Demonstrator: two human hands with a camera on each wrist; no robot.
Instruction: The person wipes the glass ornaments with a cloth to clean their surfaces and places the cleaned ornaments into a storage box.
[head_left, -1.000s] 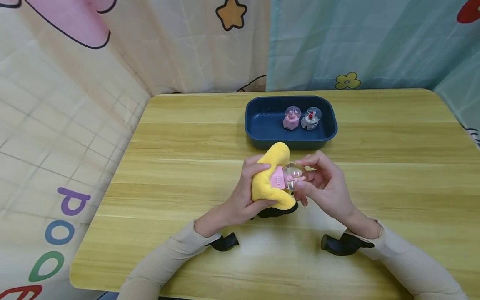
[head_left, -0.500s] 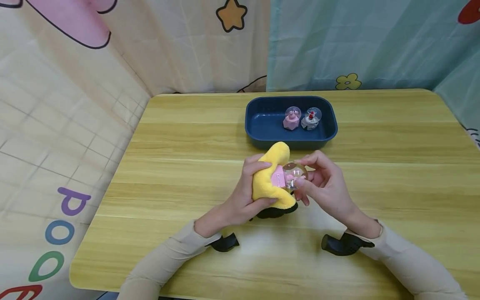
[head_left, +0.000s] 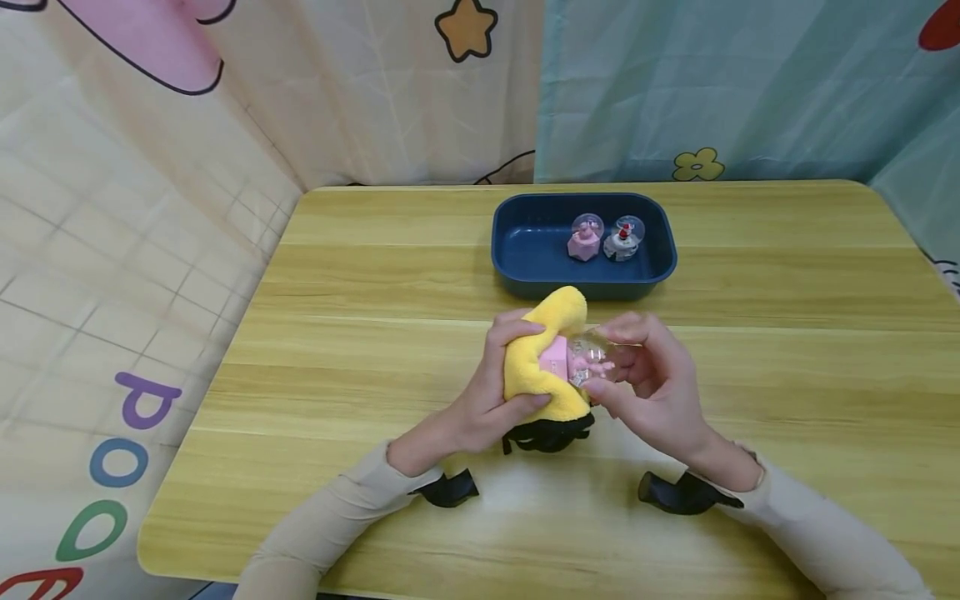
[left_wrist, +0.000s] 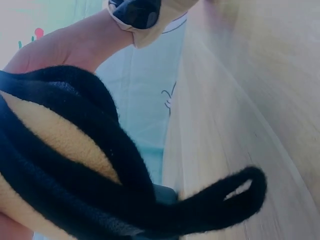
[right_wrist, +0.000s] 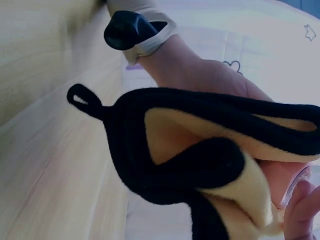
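Note:
In the head view my left hand [head_left: 480,408] grips a yellow cloth [head_left: 564,310] with a black edge, folded round the pink base of a small snow globe [head_left: 555,358]. My right hand [head_left: 663,392] has its thumb and fingers at the clear dome, pinching it from the right. A pink figure shows inside the dome. The left wrist view is largely filled by the cloth's black edging [left_wrist: 65,170] and its hanging loop. From the right wrist, the folded cloth [right_wrist: 180,130] hides most of the globe.
Behind the hands stands a dark blue tray [head_left: 517,279]. Two more small globes sit in it, a pink one [head_left: 584,242] and a white one with a red top [head_left: 621,243]. The wooden table [head_left: 360,333] meets printed curtains at the back.
The globe has turned a little between the hands, so its pink figure shows differently. My right hand has shifted slightly, and more of the cloth's black edge hangs into view.

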